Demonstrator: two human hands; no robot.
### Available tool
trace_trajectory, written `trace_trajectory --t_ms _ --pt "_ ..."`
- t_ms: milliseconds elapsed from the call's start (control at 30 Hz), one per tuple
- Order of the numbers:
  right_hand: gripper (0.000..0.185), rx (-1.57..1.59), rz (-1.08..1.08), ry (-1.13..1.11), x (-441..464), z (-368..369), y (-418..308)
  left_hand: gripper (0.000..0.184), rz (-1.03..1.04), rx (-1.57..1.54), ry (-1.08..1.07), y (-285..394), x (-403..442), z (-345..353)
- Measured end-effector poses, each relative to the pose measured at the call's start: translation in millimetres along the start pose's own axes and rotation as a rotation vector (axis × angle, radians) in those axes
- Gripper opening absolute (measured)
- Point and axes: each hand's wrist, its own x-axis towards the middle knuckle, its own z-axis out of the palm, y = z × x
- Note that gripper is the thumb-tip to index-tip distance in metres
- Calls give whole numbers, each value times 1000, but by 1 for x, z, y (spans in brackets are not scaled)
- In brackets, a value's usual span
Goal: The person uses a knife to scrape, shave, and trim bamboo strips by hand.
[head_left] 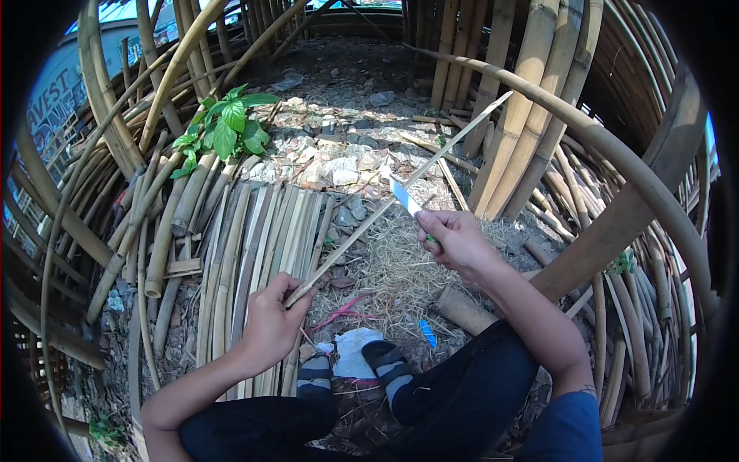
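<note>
My left hand [275,323] is closed around the lower end of a long, thin bamboo strip [354,235]. The strip slants up and away to the right, its far end near the standing poles. In my right hand [460,245] is a knife [405,199] with a pale, shiny blade; a bit of green shows at its handle. The blade lies against or just over the strip's middle; whether it cuts in, I cannot tell. Beside my left hand, a row of split bamboo strips [258,239] lies on the ground.
Bamboo poles [517,115] stand at the right, and a curved pole [608,146] arches across that side. A leafy plant [227,131] grows at the left. Dry shavings [404,266], a cut bamboo piece [464,310] and a blue scrap [428,333] lie near my sandalled feet.
</note>
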Motion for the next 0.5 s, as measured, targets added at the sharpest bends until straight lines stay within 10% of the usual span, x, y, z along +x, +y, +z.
trace_trajectory --t_ms 233,500 --pt "36 -188 -77 -407 -22 44 25 14 137 58 3 13 2 10" --pt "36 -218 -146 -274 -17 36 20 12 220 57 67 15 2 4"
